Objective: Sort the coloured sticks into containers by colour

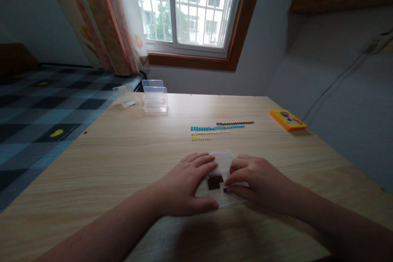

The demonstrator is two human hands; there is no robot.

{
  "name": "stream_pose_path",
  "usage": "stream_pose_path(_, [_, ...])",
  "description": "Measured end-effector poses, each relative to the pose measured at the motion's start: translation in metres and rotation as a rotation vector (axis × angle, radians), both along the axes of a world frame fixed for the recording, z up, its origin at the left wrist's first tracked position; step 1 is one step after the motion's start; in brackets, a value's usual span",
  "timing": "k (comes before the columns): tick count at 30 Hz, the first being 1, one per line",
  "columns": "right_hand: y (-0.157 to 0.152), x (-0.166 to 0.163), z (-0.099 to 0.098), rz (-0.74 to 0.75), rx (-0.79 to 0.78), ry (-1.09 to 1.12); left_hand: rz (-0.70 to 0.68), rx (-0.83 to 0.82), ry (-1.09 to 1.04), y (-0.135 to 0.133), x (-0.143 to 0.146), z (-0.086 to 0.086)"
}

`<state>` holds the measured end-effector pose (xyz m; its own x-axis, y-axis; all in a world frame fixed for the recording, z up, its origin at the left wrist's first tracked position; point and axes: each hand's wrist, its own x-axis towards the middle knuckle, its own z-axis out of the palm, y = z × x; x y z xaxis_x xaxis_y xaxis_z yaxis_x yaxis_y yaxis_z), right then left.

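A clear plastic box (225, 200) with its lid (223, 159) folded back lies on the table in front of me. Flat dark brown pieces (215, 182) sit inside it on the left. My left hand (193, 184) rests against the box's left side, fingers stretched out and thumb along the near edge. Over the right side of the box, my right hand (250, 178) pinches a small dark brown piece (225, 190) between thumb and forefinger. The exact shape of that piece is too small to make out.
Beyond the box lie rows of small dark brown pieces (235, 123), blue pieces (216, 128), pale pieces (208, 133) and yellow pieces (200, 139). Open clear boxes (155, 100) stand at the back left of the table (107, 163). An orange-yellow box (287, 120) lies near the right edge.
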<state>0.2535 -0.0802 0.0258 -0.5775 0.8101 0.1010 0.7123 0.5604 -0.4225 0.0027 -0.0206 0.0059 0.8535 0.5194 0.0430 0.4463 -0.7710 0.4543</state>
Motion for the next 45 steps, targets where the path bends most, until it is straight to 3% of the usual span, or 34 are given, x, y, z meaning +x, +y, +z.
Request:
stream_pose_path(8, [-0.003,0.003,-0.001,0.086,-0.020,-0.026,-0.003,0.001,-0.026,0.000,0.000,-0.002])
stream_pose_path(35, [0.000,0.000,-0.010,0.010,0.011,0.004,-0.006,-0.008,-0.030,0.000,0.002,-0.002])
stream_pose_path(45, [0.004,0.009,-0.002,0.000,0.071,0.028,0.003,-0.007,-0.013,0.000,0.002,-0.001])
